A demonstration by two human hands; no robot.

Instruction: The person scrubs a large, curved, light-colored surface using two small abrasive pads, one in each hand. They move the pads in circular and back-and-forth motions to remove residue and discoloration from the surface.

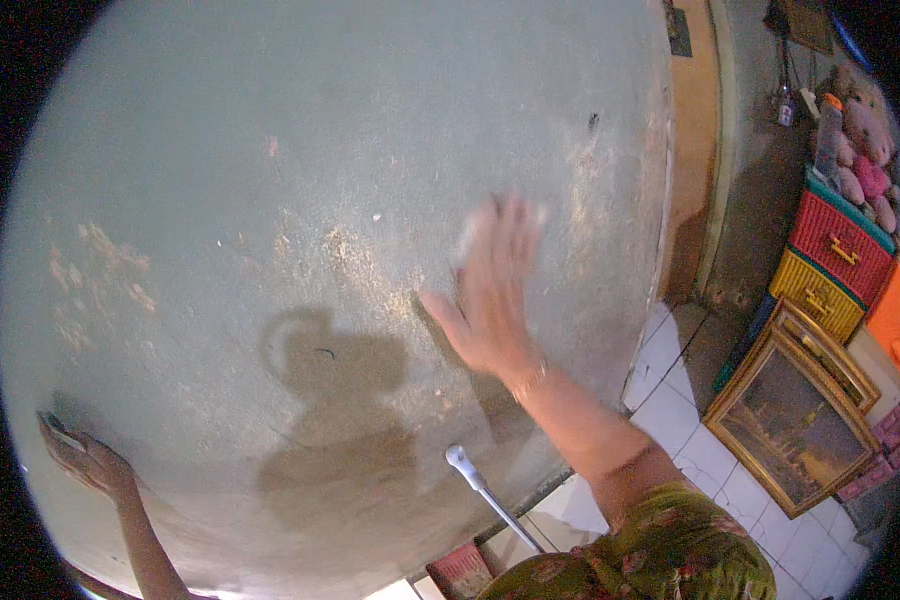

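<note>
A worn grey-painted wall [195,150] with scuffed, flaking patches fills most of the view before me. My right hand [499,300] is blurred at the wall's middle right, palm towards the surface, thumb apart from the fingers. I see nothing held in it, and cannot tell whether it touches the wall. Far to the lower left, my left hand [94,461] is at the wall with its fingers pointing up and left. Something pale shows along its fingers, too small to tell whether it is an object. A shadow of my head and body falls between the hands.
A metal pole [495,499] with a white end leans below my right arm. Gold-framed paintings [795,427] stand on the white tiled floor [667,412] at right, against a coloured drawer unit [844,232] topped with stuffed toys [866,142]. Beyond the wall's edge is a wooden door [694,150].
</note>
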